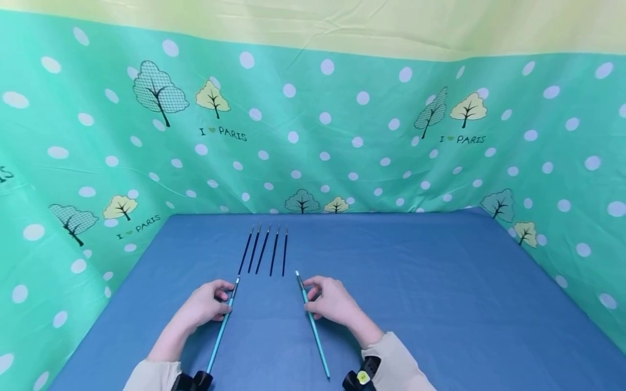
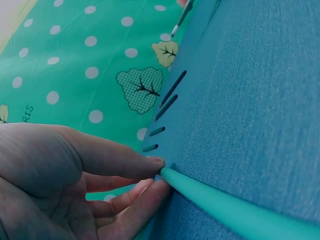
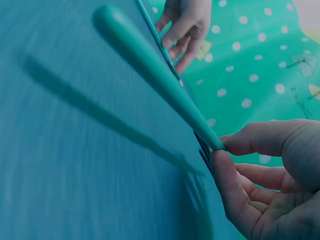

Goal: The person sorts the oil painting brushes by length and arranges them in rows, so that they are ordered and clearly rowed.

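Observation:
My left hand (image 1: 207, 302) pinches a turquoise paintbrush (image 1: 219, 339) near its pale tip, between thumb and fingers. Its handle (image 2: 215, 197) runs back toward the wrist in the left wrist view. To the right, my right hand (image 1: 335, 302) pinches a second turquoise paintbrush (image 1: 318, 342), also close to its white-tipped end. In the right wrist view that handle (image 3: 150, 75) is raised over the cloth and casts a shadow. Beyond the hands, several thin dark paintbrushes (image 1: 262, 251) lie side by side, tips pointing away. The left brush's tip is near the leftmost dark one.
A blue cloth (image 1: 420, 282) covers the table. Behind and at both sides hangs a green dotted curtain (image 1: 362, 125) with tree prints. Each wrist carries a black camera mount (image 1: 194, 381) below its sleeve.

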{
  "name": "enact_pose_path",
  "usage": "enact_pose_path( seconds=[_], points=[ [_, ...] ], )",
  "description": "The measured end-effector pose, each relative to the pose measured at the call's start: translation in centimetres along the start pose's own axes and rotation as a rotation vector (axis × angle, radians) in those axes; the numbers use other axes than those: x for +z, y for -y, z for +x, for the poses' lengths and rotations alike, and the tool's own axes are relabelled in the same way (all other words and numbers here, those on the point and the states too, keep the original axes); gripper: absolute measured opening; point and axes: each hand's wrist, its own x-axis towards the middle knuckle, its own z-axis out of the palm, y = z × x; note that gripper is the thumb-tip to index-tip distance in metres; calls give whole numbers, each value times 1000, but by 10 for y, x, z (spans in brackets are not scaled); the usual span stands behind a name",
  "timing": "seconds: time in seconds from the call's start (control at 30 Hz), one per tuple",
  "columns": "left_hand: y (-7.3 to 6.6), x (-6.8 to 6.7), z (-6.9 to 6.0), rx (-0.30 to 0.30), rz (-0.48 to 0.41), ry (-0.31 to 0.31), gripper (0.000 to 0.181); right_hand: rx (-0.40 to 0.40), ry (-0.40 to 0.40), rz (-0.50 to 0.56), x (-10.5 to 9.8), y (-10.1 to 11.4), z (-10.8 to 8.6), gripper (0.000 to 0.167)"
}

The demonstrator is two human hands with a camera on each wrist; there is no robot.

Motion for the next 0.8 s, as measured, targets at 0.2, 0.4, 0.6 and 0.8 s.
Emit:
enact_pose_path(
  seconds=[0.2, 0.4, 0.6, 0.8],
  points=[
    [1, 0, -1, -8, -2, 1, 44, -25, -7, 41, 24, 10, 8, 45],
    [0, 0, -2, -16, -3, -5, 44, -42, -4, 79, 46, 21, 14, 45],
    [0, 1, -1, -22, 0, -6, 45, -36, -26, 101, 63, 29, 19, 44],
    [-1, 1, 0, -32, 12, -17, 44, 5, -53, 131, 79, 37, 25, 43]
  ],
)
